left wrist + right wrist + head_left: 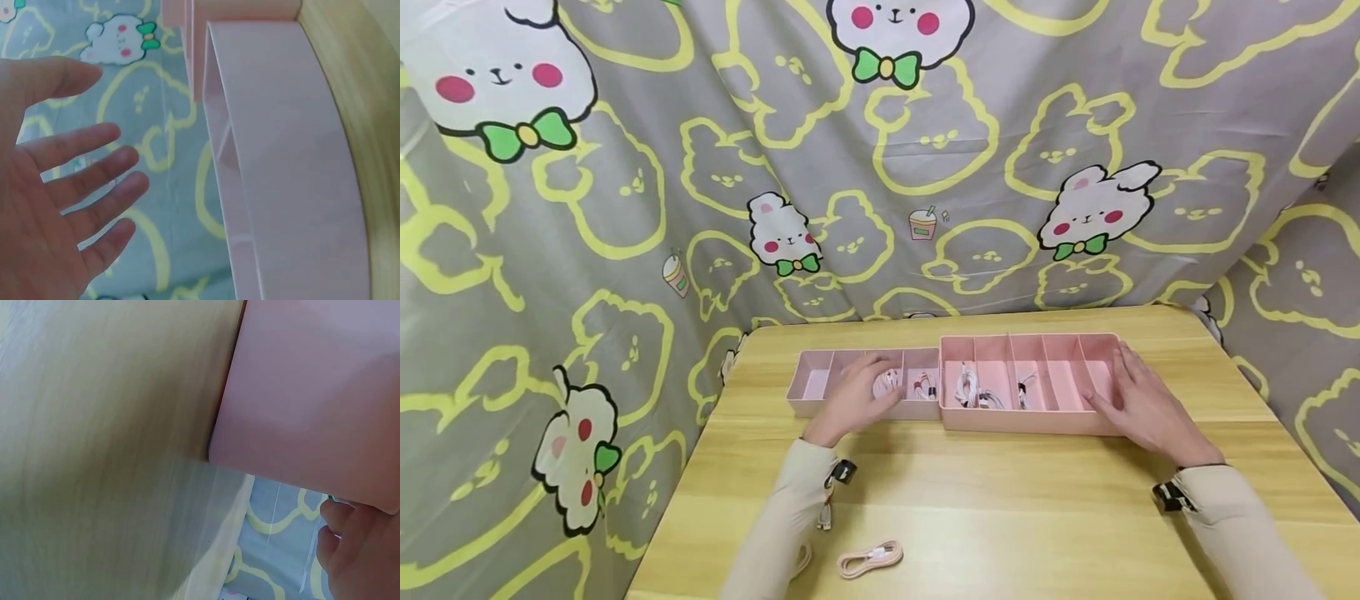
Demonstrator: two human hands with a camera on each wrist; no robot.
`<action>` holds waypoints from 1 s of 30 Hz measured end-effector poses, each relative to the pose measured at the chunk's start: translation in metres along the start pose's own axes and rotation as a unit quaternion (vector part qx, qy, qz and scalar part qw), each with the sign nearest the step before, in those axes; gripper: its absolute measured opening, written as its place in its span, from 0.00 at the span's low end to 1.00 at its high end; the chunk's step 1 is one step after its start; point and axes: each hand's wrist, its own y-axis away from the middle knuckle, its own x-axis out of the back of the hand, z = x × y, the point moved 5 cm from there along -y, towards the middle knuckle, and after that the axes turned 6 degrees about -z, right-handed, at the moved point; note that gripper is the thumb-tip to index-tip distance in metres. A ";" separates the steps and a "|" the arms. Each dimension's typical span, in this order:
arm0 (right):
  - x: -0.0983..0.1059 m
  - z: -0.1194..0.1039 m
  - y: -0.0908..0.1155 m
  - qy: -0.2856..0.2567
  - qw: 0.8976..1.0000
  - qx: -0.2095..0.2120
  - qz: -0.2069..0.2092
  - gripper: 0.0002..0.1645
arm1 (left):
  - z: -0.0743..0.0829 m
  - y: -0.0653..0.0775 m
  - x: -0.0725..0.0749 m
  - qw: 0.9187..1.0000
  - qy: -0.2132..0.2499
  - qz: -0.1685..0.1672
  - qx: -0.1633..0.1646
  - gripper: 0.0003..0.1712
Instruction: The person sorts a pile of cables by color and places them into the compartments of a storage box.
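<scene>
Your right grip (1153,408) pinches the end wall of a wide, rectangular, salmon-pink plastic tray with dividers (1022,422), thumb over the rim, fingers curled outside. Your left grip (861,392) is spread and holds nothing, hovering over a narrower, pale lilac-pink divided plastic tray (917,409) that butts against the far side of the wide one from your right grip.

Expect the wide tray to be light and fairly stiff, its smooth walls a little slippery; the thin dividers probably flex, so the end walls look the better hold. Between your grips, a white coiled cable (966,387) lies in it, likely soft and loose enough to slide if tipped. Nearer you than the left grip, a peach-pink coiled cable (870,559) lies on the wood-grain bench (1000,500). You'll find no readable brand, label or writing on either tray.
</scene>
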 end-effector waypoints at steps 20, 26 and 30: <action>0.000 0.003 0.001 -0.003 1.000 -0.010 -0.009 0.58 | -0.033 0.084 -0.004 0.999 -0.016 -0.003 0.027 0.27; -0.002 0.001 0.001 0.001 1.000 -0.008 -0.015 0.58 | -0.044 0.114 -0.010 0.998 -0.041 -0.024 0.031 0.29; -0.003 0.001 -0.001 0.004 1.000 -0.008 -0.012 0.58 | -0.050 0.135 -0.013 0.998 -0.031 -0.044 0.038 0.31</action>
